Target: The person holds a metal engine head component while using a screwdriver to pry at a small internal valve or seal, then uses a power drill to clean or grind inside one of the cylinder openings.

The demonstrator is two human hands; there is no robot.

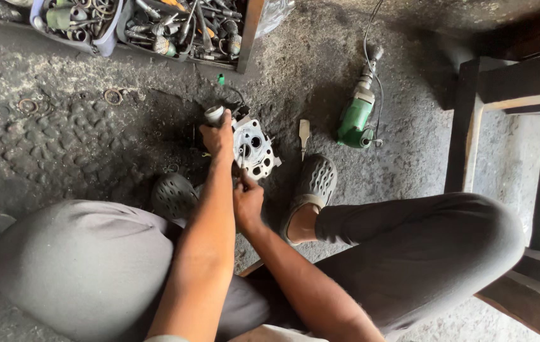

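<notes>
- Person seated low, knees spread wide; work sits on the floor [61, 145] between the feet, so both arms reach it straight down
- Metal engine part [254, 149], pale cast piece with round ports, rests on the floor between the two dark perforated clogs [316, 180], its ported face tilted up toward the camera, probably for a view into the ports
- Left hand [219, 136] closed around a pale cylindrical object [213, 114] at the part's upper left edge; grip looks like a steadying hold
- Right hand [247, 201] at the part's lower edge, fingers pinched on something thin; cannot tell what it is
- Green electric drill [357, 117] lies to the right, cord trailing up; small flat tool [304, 134] between drill and part, both within reach
- Trays of loose tools [188, 28] along the top edge; wooden bench frame [472, 120] at right
</notes>
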